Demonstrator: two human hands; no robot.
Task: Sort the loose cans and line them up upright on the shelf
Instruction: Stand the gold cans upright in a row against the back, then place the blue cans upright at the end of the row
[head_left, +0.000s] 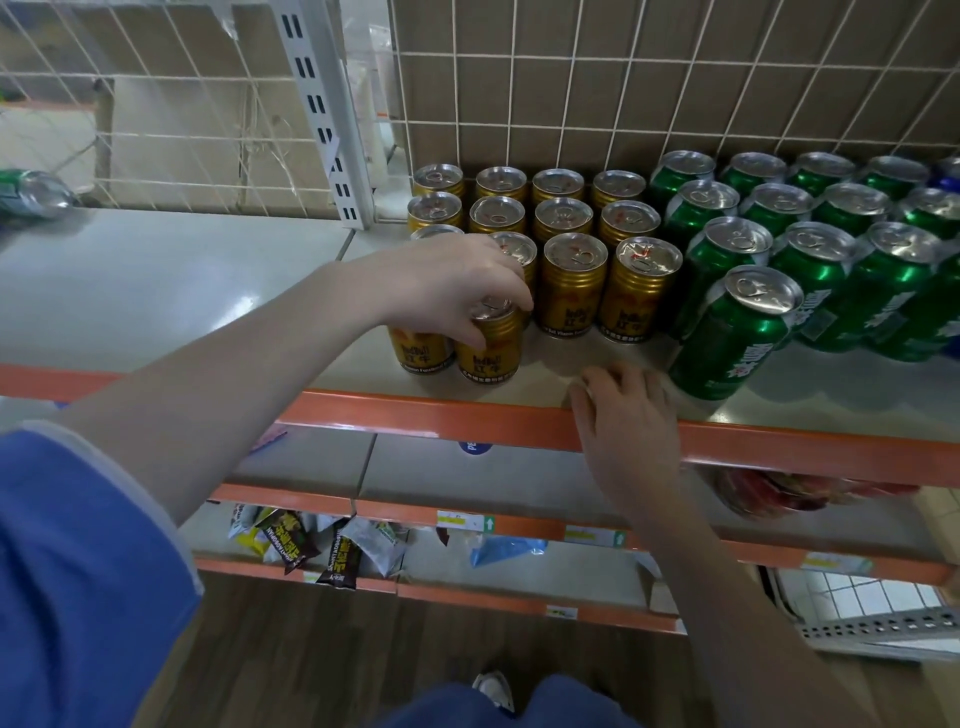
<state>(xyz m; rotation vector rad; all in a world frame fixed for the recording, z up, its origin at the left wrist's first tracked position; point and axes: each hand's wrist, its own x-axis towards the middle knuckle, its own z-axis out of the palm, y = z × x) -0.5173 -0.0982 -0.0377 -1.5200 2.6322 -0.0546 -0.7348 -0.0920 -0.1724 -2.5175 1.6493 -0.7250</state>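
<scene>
At the centre of the frame, the left hand (457, 283) reaches in from the lower left and grips a gold can (490, 343) from above, thumb and fingers curled round its top rim. That can stands upright at the front of the shelf (208, 291), just beside another gold can (422, 351) to its left, which is partly hidden under the hand. Behind them, toward the upper middle of the frame, the gold cans (561, 234) stand upright in tidy rows running back to the wire grid (623, 78). To their right, the green cans (810, 228) fill rows toward the right edge, with one green can (737, 332) standing alone in front of the rest, near the shelf's orange front lip (415, 415). At the far right edge a blue can (950, 174) just shows. The right hand (623, 415) rests on the shelf edge in the lower middle, fingers loosely bent on the surface and holding nothing, between the gripped gold can and the front green can. At the upper left edge, a green and silver can (31, 192) lies on its side, well apart from the rows. Lower shelves at the bottom of the frame hold snack packets (311, 540)
</scene>
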